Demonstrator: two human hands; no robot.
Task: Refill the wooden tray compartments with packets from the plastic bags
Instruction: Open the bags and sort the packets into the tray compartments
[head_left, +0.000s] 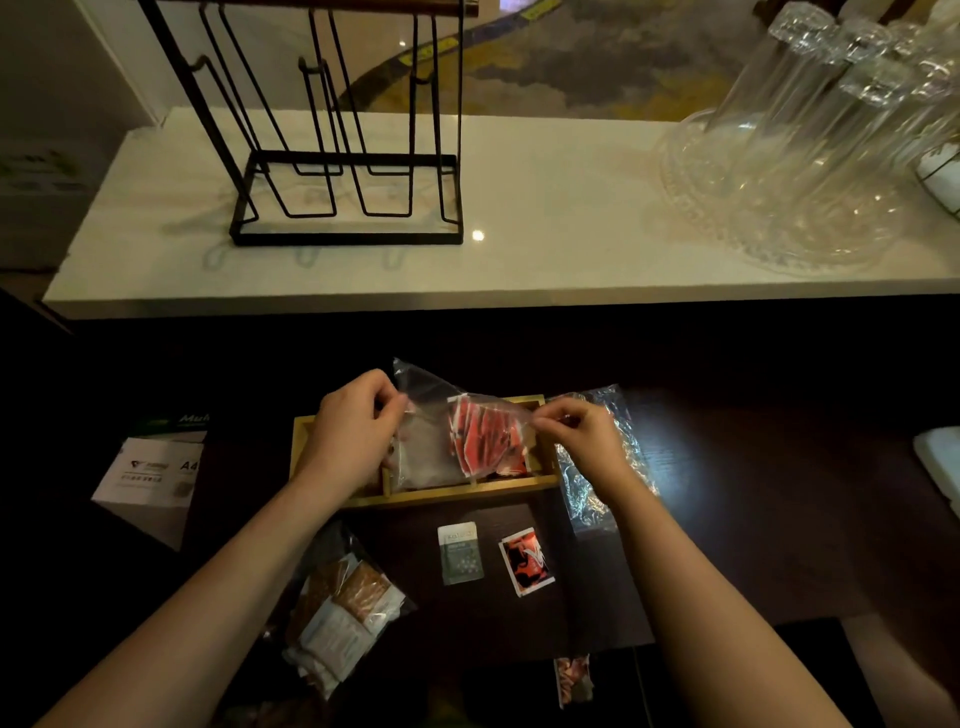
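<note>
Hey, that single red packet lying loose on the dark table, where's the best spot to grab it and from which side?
The red packet lies flat beside the grey packet, just in front of the wooden tray. Probably pinch its near right corner, coming from above on the right, where the table is bare. Both hands are busy holding the plastic bag.

White counter (519, 260), black wire rack (353, 156), upturned glasses (810, 156), dim light

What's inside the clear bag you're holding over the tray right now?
The clear bag, pinched at its top by the left hand and the right hand, holds a bunch of red packets toward its right side. Its left part looks empty, though the plastic is hazy.
</note>
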